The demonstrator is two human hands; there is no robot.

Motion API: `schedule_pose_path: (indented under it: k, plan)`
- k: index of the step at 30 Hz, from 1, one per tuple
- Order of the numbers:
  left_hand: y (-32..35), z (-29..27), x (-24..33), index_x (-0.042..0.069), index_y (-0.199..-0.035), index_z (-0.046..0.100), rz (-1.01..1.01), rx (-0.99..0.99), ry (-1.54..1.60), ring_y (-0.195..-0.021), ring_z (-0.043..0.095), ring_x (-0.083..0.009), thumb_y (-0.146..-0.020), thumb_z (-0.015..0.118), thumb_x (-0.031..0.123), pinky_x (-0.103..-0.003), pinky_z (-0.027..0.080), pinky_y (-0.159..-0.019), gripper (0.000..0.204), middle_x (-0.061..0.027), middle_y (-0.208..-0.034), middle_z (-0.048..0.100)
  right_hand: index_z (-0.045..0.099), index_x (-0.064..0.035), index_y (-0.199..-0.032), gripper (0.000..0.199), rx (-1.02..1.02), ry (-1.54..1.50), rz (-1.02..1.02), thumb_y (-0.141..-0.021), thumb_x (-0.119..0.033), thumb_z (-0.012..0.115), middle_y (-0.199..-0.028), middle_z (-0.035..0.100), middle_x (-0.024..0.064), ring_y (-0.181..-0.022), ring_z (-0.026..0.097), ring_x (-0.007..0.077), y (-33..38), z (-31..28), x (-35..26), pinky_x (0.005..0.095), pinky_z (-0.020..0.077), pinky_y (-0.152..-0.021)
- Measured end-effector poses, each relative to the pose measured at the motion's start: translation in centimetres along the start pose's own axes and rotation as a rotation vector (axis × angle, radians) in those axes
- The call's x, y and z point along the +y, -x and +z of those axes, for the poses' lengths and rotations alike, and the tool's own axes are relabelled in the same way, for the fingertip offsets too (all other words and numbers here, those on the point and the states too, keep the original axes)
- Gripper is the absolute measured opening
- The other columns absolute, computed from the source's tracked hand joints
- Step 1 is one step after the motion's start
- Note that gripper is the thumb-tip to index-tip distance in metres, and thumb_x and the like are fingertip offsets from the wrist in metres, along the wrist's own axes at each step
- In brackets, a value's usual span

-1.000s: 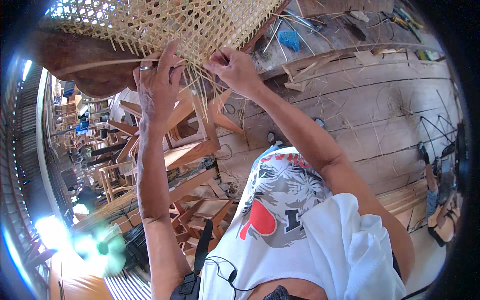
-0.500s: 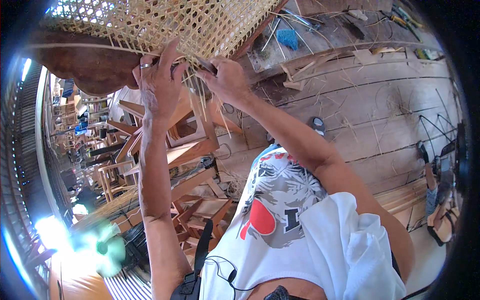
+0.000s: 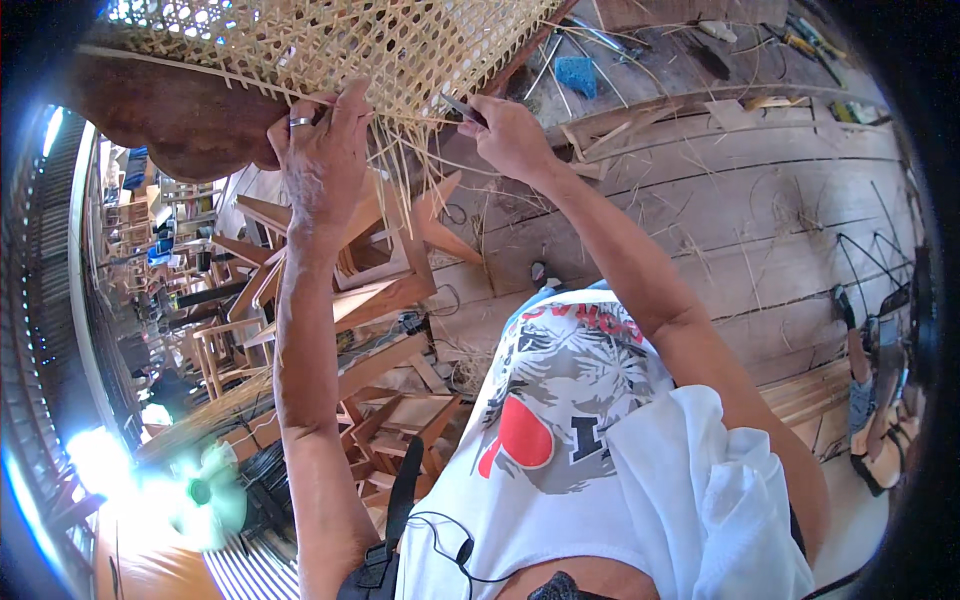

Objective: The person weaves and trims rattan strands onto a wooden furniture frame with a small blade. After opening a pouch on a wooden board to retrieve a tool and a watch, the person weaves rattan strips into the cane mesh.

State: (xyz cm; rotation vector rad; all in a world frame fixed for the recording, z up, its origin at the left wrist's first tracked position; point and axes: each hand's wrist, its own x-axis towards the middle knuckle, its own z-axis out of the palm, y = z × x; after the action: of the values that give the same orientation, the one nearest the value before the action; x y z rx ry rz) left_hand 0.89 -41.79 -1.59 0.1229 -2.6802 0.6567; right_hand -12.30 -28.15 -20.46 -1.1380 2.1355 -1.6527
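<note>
In the head view, a woven cane panel [image 3: 330, 45] fills the top of the picture, its open lattice set in a dark wooden frame [image 3: 190, 120] that curves below its left edge. The left hand [image 3: 318, 160] is raised to the panel's lower edge, fingers curled and pressed against the weave, a ring on one finger; loose cane strands [image 3: 395, 185] hang down just beside its thumb. The right hand [image 3: 510, 135] is near it, at the same edge, fingers pinched together on a thin dark tool [image 3: 462, 108] whose tip points into the weave; what the tip touches cannot be told. Both forearms rise from the lower edge, the left one straight up, the right one slanting from the white printed shirt [image 3: 600, 440]. Below the hands lies a pile of bare wooden chair frames [image 3: 370, 290], well apart from the panel. The plank floor [image 3: 720, 210] to the right is strewn with cane scraps. A blue sponge [image 3: 577, 75] lies near the panel's right corner, with hand tools [image 3: 800, 40] farther along the top. A green fan [image 3: 205, 495] stands low on the left.
</note>
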Motion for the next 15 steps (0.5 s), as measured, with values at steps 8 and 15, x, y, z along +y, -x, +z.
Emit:
schedule_pose_path:
  k: [8, 15]
  plan:
    - [2.0, -5.0, 1.3, 0.015, -0.130, 0.071, -0.238, -0.122, 0.432, -0.123, 0.062, -0.0203, -0.091, 0.079, 0.014, -0.041, 0.045, -0.106, 0.040, 0.0007, -0.112, 0.078, 0.069, -0.0031, -0.105, 0.033, -0.111, -0.005, 0.030, -0.096, -0.034, 0.072, -0.089, 0.072, 0.0220, -0.086, 0.071, 0.0445, 1.9, -0.8, 2.9, 0.0524, 0.0531, -0.075]
    - [7.8, -8.5, 3.4, 0.006, -0.120, 0.075, -0.575, -0.465, 1.255, -0.107, 0.070, -0.0174, -0.090, 0.082, 0.014, -0.033, 0.055, -0.092, 0.032, -0.0057, -0.111, 0.076, 0.073, -0.0056, -0.109, 0.040, -0.198, -0.039, -0.020, -0.095, -0.043, 0.074, -0.085, 0.073, 0.0195, -0.078, 0.071, 0.0364, -0.5, -2.0, 1.3, 0.0451, 0.0537, -0.073]
